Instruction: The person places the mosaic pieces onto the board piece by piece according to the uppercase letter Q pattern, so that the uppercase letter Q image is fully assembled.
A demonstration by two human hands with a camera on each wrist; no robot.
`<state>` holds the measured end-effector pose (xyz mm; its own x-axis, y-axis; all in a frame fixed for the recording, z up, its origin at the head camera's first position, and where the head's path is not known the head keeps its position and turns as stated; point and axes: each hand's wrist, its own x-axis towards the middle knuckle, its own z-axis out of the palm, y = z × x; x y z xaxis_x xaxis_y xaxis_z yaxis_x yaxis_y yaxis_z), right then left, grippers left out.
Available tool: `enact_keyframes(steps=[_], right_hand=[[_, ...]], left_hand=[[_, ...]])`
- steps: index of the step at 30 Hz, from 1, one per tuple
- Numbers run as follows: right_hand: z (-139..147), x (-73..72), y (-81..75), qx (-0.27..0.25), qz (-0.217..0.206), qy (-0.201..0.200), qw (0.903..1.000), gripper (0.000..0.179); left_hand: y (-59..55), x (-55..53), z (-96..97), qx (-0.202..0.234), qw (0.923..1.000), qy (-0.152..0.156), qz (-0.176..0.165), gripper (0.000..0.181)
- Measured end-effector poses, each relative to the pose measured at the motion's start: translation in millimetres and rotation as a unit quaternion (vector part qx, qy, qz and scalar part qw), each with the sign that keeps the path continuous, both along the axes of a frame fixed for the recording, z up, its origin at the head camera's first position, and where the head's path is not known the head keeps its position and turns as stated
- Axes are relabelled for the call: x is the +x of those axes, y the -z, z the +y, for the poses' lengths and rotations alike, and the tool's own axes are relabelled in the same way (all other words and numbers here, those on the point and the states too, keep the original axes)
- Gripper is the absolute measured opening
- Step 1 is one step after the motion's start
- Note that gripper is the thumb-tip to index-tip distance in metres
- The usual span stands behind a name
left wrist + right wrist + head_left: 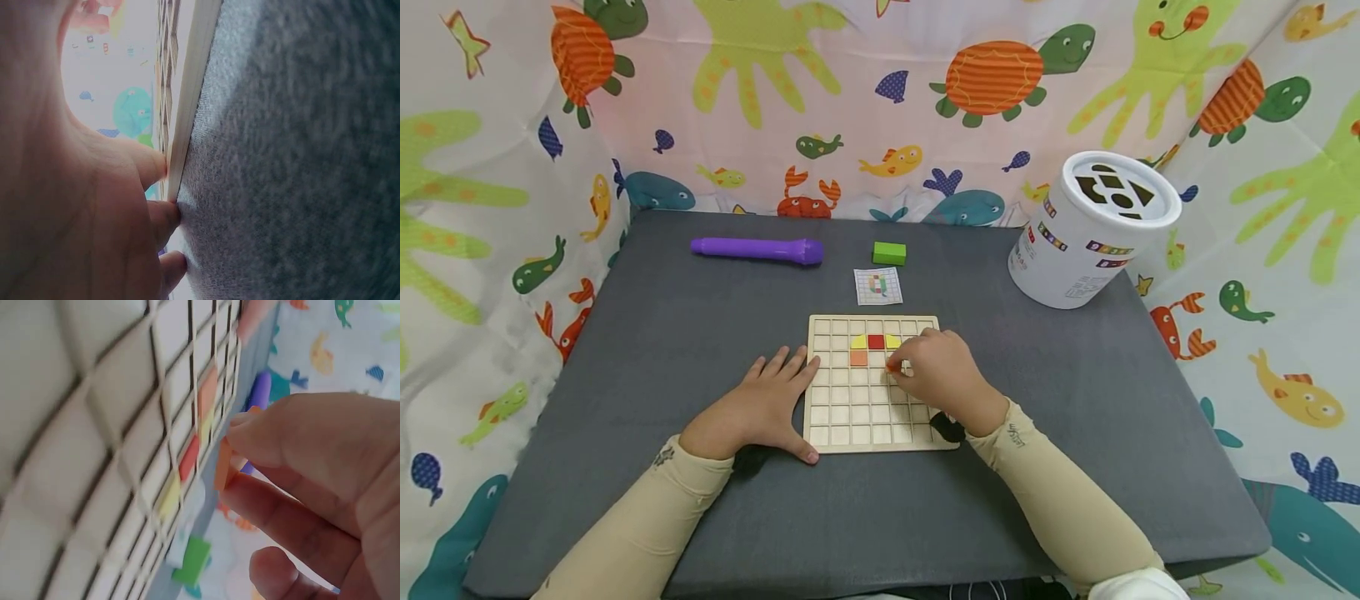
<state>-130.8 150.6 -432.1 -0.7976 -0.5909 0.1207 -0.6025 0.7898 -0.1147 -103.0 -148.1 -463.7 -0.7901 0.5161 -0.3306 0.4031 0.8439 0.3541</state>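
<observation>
Now an orange tile (222, 465) is being pinched over the board (838, 417) between thumb and finger of the right hand (943, 371), seemingly by its edges so its face is kept free. Slipping is presumably prevented by the left hand (763, 408), fingers spread along the board's edge. Just beyond the right fingertips, a red tile (876, 342) is flanked by yellow tiles (858, 342); nearside, bare squares are left open.

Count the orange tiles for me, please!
2. One orange tile sits on the wooden grid board, just below the left yellow tile in the head view; another orange tile is pinched in the right hand. That hand might hide more.
</observation>
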Motion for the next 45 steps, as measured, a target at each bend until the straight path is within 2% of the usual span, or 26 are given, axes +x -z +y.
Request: enact_keyframes(steps=[5, 11, 18, 25, 30, 35, 41, 45], right_hand=[[-28, -1.5, 8.6, 0.027, -0.027, -0.013, 0.9992, 0.008], [-46, -3.8, 16.3, 0.043, -0.028, -0.031, 0.9982, 0.003], [-49, -6.4, 16.4, 0.053, -0.029, -0.034, 0.9976, 0.005], [-42, -4.6, 8.3, 0.026, -0.072, -0.044, 0.9961, 0.007], [-22, -7.1, -11.9, -0.022, -0.099, -0.009, 0.9948, 0.010], [10, -16.1, -21.9, -0.027, -0.103, 0.060, 0.9925, 0.018], [48, -24.7, -9.5, 0.001, -0.123, 0.140, 0.9825, 0.030], [63, -24.6, 2.4, 0.017, -0.135, 0.161, 0.9776, 0.033]], left_hand=[[0.4, 1.5, -1.0, -0.004, 1.0000, -0.003, -0.003, 0.153], [-0.7, 2.8, -1.9, 0.001, 1.0000, -0.006, 0.000, 0.152], [-3.6, 1.7, -0.7, -0.003, 1.0000, -0.002, 0.001, 0.151], [-4.8, 2.2, -0.7, -0.003, 1.0000, -0.003, -0.005, 0.152], [-4.0, 1.8, -1.3, 0.005, 1.0000, -0.003, -0.002, 0.152], [-4.9, 3.3, -1.7, 0.005, 1.0000, -0.002, -0.002, 0.152], [-5.3, 2.2, -0.4, 0.005, 1.0000, 0.000, -0.003, 0.151], [-4.9, 1.6, -0.9, 0.004, 1.0000, 0.001, 0.000, 0.152]])
